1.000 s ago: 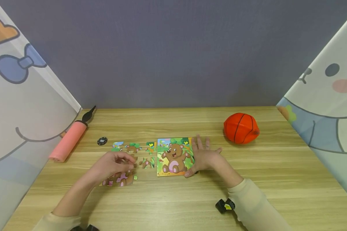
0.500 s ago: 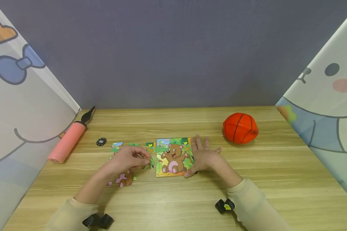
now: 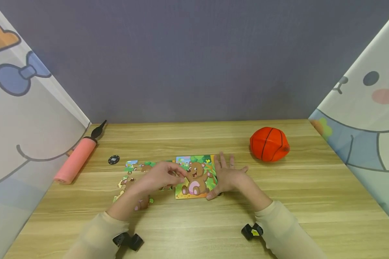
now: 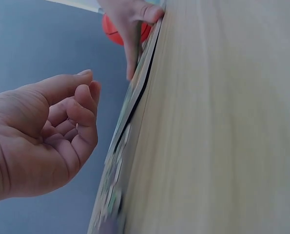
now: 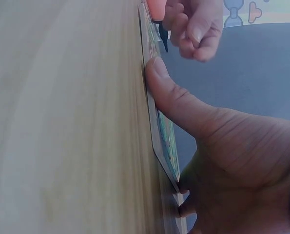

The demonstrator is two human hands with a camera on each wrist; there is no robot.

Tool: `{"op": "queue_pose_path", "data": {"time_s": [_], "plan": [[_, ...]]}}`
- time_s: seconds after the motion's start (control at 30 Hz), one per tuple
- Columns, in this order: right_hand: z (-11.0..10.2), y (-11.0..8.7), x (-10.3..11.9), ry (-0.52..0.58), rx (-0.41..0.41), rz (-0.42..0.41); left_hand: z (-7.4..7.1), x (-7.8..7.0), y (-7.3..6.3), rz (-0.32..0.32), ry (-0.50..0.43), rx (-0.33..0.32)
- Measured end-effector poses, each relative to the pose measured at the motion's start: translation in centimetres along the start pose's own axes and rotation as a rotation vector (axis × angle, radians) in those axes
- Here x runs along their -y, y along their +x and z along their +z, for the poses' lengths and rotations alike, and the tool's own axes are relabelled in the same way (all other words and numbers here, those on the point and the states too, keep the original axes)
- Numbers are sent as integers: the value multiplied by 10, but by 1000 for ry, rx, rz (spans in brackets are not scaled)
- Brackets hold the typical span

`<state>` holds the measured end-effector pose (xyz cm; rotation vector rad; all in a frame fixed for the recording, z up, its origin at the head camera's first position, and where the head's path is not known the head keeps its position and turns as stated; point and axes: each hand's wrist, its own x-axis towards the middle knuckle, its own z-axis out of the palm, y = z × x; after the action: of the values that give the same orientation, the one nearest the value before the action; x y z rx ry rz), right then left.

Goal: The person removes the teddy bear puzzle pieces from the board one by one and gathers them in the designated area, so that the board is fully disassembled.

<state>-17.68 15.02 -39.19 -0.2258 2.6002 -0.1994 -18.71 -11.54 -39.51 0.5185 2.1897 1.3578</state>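
My right hand (image 3: 227,177) lies spread on the right edge of the picture board (image 3: 194,192), which shows a brown bear. In the right wrist view its thumb (image 5: 162,80) presses near the board's front edge. My left hand (image 3: 163,175) hovers over the board's left side, fingers loosely curled and the thumb close to the index fingertip. Nothing shows between those fingertips (image 4: 85,92) in the left wrist view. Loose jigsaw pieces (image 3: 131,164) with parts of the same bear lie left of the board, partly hidden by my left hand and forearm.
A partly collapsed red ball (image 3: 269,144) with black lines sits at the back right. A pink hand pump (image 3: 76,160) lies at the left, near a black round chip (image 3: 113,159). Behind the wooden table (image 3: 194,230) rises a grey wall, with printed cloth panels on both sides.
My left hand has moved right, from over the jigsaw pieces to over the board's left part. My right hand stays on the board's edge.
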Motion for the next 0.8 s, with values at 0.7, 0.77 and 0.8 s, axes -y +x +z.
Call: {"op": "queue_pose_path", "data": {"time_s": [0.7, 0.77, 0.8], "plan": [[-3, -4, 3, -14, -16, -14, 40, -15, 41, 61, -183, 220], [-3, -5, 3, -15, -18, -17, 42, -16, 42, 64, -170, 220], [-3, -4, 3, -16, -18, -16, 43, -16, 43, 62, -166, 219]]}}
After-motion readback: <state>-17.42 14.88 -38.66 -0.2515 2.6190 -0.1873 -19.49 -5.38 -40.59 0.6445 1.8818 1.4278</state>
